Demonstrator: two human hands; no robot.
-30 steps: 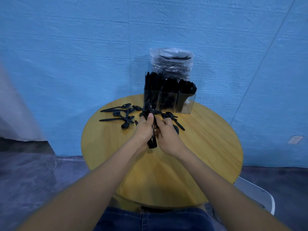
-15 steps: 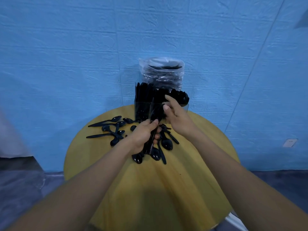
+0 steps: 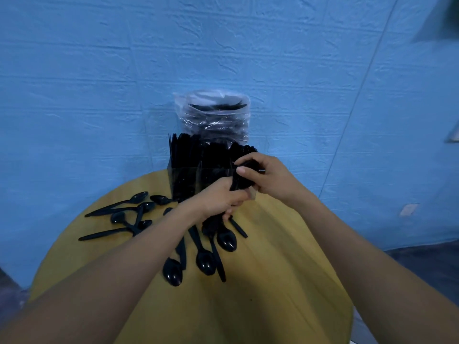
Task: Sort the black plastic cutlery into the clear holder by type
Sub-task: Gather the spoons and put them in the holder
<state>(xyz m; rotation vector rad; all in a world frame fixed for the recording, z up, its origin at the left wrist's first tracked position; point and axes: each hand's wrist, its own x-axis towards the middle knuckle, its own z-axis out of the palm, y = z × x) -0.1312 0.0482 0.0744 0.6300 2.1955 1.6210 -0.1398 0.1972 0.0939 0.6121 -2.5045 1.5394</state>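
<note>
Lying loose at lower centre and left, spoons [image 3: 206, 261] await sorting on the tabletop [image 3: 260, 281]. Mid-frame, the left hand [image 3: 221, 202] grips a spoon bundle [image 3: 239, 182] the right hand [image 3: 265, 177] pinches. Beyond, the clear holder [image 3: 185, 177] looks nearly full.

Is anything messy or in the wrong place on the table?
Yes. Black spoons lie scattered every which way on the left of the round table, and more spoons sprawl under the left hand. They are not yet in the clear holder. Nothing looks broken or spilled.
</note>
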